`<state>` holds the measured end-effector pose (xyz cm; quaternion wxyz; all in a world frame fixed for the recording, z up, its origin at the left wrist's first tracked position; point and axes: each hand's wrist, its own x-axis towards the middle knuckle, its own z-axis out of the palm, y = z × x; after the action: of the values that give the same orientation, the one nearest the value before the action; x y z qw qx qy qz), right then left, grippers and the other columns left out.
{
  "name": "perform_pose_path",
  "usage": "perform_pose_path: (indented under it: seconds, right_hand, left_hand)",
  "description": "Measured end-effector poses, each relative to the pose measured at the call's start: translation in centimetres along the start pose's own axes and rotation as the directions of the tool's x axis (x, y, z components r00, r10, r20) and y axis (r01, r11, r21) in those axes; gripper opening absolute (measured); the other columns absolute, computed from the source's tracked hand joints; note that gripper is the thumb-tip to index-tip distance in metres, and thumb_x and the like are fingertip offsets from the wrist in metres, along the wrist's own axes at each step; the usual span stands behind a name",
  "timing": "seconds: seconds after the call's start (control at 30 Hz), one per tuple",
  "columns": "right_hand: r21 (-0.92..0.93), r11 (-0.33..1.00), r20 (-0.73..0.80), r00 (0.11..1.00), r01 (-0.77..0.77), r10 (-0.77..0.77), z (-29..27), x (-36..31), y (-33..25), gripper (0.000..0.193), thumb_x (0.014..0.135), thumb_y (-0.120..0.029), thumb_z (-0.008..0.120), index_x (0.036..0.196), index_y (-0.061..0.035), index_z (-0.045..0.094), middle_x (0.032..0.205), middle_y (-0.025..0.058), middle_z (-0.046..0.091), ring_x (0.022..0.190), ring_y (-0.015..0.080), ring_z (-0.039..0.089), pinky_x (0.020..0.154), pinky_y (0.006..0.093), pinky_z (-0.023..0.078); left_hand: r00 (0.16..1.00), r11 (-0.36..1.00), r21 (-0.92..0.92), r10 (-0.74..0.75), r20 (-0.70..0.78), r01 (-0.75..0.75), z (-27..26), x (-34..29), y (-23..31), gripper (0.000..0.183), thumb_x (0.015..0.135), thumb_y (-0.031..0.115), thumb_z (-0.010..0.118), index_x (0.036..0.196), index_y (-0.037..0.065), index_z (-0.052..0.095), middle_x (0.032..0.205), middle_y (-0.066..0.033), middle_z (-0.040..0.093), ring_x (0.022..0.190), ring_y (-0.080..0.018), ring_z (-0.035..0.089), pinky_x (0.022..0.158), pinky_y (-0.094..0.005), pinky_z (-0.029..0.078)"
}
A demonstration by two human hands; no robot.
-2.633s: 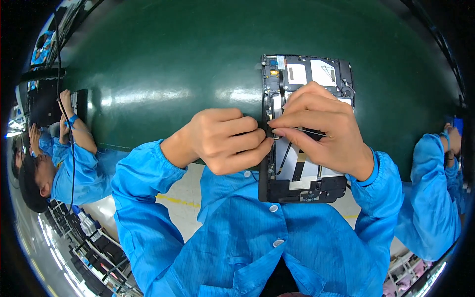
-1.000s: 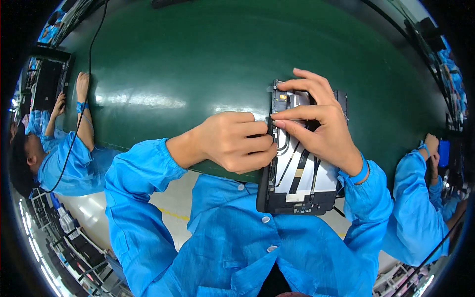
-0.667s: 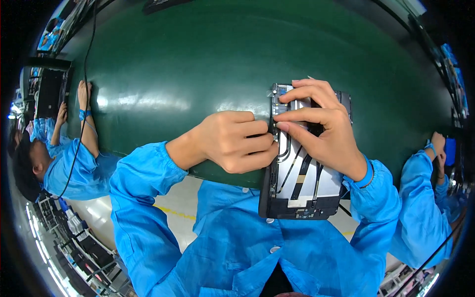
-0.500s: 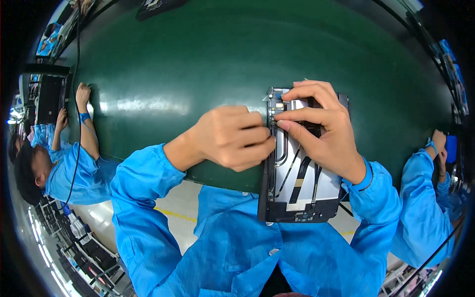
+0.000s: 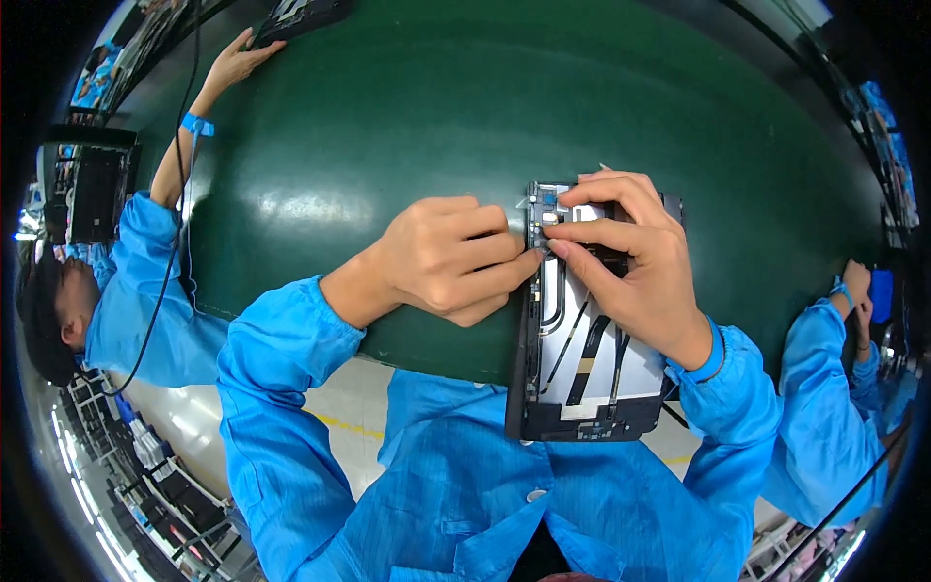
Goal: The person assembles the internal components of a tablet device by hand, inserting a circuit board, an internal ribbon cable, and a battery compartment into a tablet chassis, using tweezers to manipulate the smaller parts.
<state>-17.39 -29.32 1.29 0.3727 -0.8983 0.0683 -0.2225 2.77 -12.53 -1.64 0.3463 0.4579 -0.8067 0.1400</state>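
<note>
An opened tablet [image 5: 630, 378] with a black frame, a silver inner plate and black ribbon cables [image 5: 593, 361] lies in front of me, its near end reaching past the bench's edge. My right hand [image 5: 640, 262] rests over its far half. Thumb and index finger come together at the long left side, beside small parts; whatever they pinch is too small to make out. My left hand [image 5: 448, 260] is curled closed, its pinched thumb and index fingertips touching the tablet's left edge close to my right fingertips. What it holds, if anything, is hidden.
The green bench [image 5: 407, 126] spreads ahead. At the far left, a co-worker's hand [image 5: 242, 60] touches another black device [image 5: 303, 14]. A dark cable [image 5: 173, 242] hangs at the left. Another person's blue sleeve [image 5: 824, 388] is close on my right.
My left fingertips have moved slightly right, to the tablet's edge by my right fingertips. The tablet appears slightly lower. The co-worker on the left has reached forward to the far device.
</note>
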Motion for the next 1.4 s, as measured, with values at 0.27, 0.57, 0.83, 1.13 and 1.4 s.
perform_pose_path:
  seconds: [0.27,0.57,0.83,1.13,1.4]
  right_hand:
    - [-0.031,0.999,-0.011,1.000,0.024,-0.024,-0.1,0.2,-0.2,0.021,0.083,-0.003,0.088,0.103,-0.0080,0.089,0.118,0.0098,0.077,0.120,0.0349,0.068,0.103,0.0458,0.056]
    - [-0.045,0.997,-0.008,0.998,0.056,-0.056,-0.1,0.6,0.0,0.028,0.085,-0.001,0.084,0.112,-0.0085,0.087,0.119,0.0110,0.076,0.118,0.0345,0.069,0.104,0.0445,0.056]
    - [0.186,0.979,-0.249,0.960,-0.083,0.128,-1.9,0.4,2.2,0.037,0.097,0.002,0.066,0.133,0.0002,0.072,0.130,0.0168,0.068,0.125,0.0270,0.067,0.112,0.0370,0.050]
    - [0.182,0.946,-0.475,0.819,-0.268,0.323,-5.7,2.0,12.7,0.032,0.104,0.000,0.064,0.135,-0.0047,0.070,0.130,0.0108,0.072,0.123,0.0218,0.069,0.104,0.0339,0.055]
    - [0.104,0.943,-0.640,0.704,-0.317,0.308,-9.2,1.9,17.8,0.033,0.103,0.001,0.064,0.134,-0.0056,0.071,0.129,0.0097,0.073,0.119,0.0202,0.069,0.101,0.0341,0.057]
  left_hand:
    - [0.999,0.999,-0.034,-0.040,-0.017,0.039,0.2,0.3,0.1,0.047,0.061,0.017,0.072,0.104,0.002,0.082,0.090,-0.0045,0.073,0.069,-0.0188,0.063,0.055,-0.0314,0.050]
    - [0.997,0.993,-0.084,-0.081,-0.005,0.081,0.8,-0.1,-0.2,0.042,0.064,0.015,0.074,0.103,0.003,0.081,0.093,-0.0054,0.074,0.070,-0.0200,0.063,0.056,-0.0334,0.051]
    - [0.998,0.998,0.036,0.059,-0.005,-0.059,-0.3,0.5,2.4,0.034,0.084,0.025,0.077,0.111,0.005,0.081,0.098,-0.0048,0.072,0.082,-0.0199,0.069,0.069,-0.0343,0.058]
    - [0.939,0.817,-0.568,0.267,0.218,-0.101,4.4,2.7,8.3,0.053,0.092,0.038,0.071,0.135,0.008,0.068,0.145,-0.0258,0.060,0.140,-0.0402,0.058,0.127,-0.0680,0.037]
    - [0.958,0.954,-0.300,0.074,0.277,0.013,6.9,6.0,-1.4,0.061,0.083,0.034,0.073,0.140,0.016,0.066,0.151,-0.0256,0.056,0.144,-0.0420,0.058,0.125,-0.0801,0.031]
